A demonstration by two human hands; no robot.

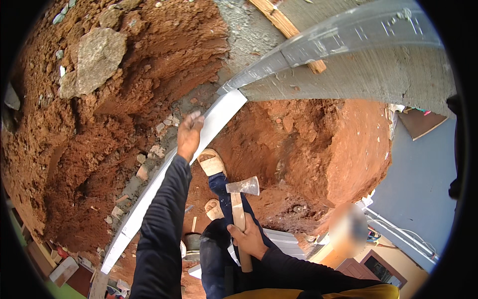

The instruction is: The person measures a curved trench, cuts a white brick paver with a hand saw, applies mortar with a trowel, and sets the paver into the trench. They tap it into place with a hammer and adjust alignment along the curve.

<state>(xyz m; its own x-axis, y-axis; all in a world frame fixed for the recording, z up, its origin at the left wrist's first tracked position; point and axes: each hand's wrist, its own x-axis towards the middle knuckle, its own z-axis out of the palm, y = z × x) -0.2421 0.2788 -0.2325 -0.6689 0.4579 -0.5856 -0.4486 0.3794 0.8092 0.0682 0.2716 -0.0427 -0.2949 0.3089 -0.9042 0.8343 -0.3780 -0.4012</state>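
Observation:
A long white plank (217, 124) runs diagonally from the lower left up to the end of a grey plank (343, 40) on the concrete. Against the white plank's left edge, near its upper end, lies my left hand (190, 132), open, its dusty fingers loosely bent and pointing away from me. My right hand (249, 239) is wrapped round the wooden handle of a hatchet (239, 212) in front of my legs. The hatchet's worn metal head (244, 186) points away from me, its blade to the right and apart from the plank.
My sandalled feet (211, 162) stand in a red earth trench. A large stone (97, 60) lies on the soil bank at upper left. A wooden stick (317, 66) crosses under the grey plank. Rubble and mortar (142, 172) line the white plank's left side. A blue-grey wall (416, 169) stands at right.

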